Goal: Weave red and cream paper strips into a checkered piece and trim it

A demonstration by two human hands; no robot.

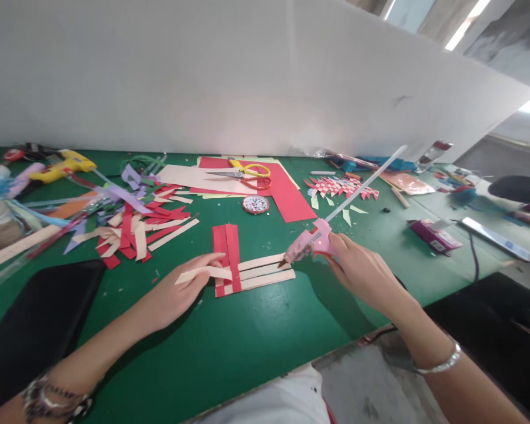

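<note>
Right hand (362,268) grips glue gun (311,240) — left fingers (203,265) pinch paper strip (203,273).

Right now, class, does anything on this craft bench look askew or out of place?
Yes: the red and cream strips left of the woven piece lie in a loose, crisscrossed heap, not stacked. The scissors lie open on the paper sheets. The right hand holds the glue gun; the left hand lifts a cream strip.
</note>
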